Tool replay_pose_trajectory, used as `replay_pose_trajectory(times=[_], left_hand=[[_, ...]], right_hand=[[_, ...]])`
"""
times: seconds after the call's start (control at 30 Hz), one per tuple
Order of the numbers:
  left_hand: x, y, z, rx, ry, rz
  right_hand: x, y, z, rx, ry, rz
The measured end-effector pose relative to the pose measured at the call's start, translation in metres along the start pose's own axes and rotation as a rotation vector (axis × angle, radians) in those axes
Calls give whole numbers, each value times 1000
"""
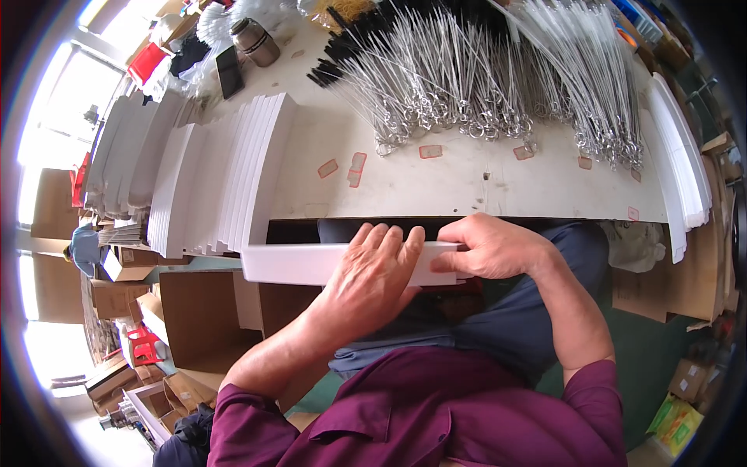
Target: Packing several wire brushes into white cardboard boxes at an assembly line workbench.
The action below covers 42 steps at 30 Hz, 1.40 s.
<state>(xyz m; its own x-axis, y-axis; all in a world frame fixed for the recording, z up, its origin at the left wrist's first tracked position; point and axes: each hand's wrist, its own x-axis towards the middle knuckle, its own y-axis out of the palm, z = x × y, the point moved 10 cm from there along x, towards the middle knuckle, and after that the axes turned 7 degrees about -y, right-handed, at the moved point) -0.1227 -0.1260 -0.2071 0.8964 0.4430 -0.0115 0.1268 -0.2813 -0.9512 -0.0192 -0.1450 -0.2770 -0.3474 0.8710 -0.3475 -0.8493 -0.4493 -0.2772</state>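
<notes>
A long, narrow white box lies level above my lap, just off the front edge of the table. My left hand grips it near the middle, the fingers laid over its front and the thumb underneath. My right hand is closed at its right end, with thumb and fingertips at the end flap. Whether that end is closed is hidden by the fingers. Beyond the box, long wire brushes with looped metal ends lie in a heap, some with black bristles and others with white bristles.
Stacked white boxes stand along the table's left, with more white cartons at its right edge. A steel flask and a dark phone sit at the back left. An open brown carton stands below the table's left side.
</notes>
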Motion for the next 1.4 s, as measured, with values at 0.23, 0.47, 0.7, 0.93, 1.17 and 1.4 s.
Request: replay_pose_trajectory(times=[0.23, 0.47, 0.7, 0.93, 1.17, 1.4], left_hand=[[-3, 35, 18, -160, -4, -10], [-17, 32, 52, -246, -256, -50], [-13, 55, 40, -290, -259, -18], [-12, 57, 46, -288, -330, -47], [-11, 56, 42, -256, -244, -143], [-15, 57, 43, -206, -221, -188]], right_hand=[[-3, -11, 11, -353, -61, -148], [-50, -78, 6, -447, -59, -561], [-36, -47, -5, -313, -246, -845], [-28, -36, -22, 277, -276, -827], [-28, -18, -41, 427, -260, -762], [-30, -10, -26, 140, -268, -843]])
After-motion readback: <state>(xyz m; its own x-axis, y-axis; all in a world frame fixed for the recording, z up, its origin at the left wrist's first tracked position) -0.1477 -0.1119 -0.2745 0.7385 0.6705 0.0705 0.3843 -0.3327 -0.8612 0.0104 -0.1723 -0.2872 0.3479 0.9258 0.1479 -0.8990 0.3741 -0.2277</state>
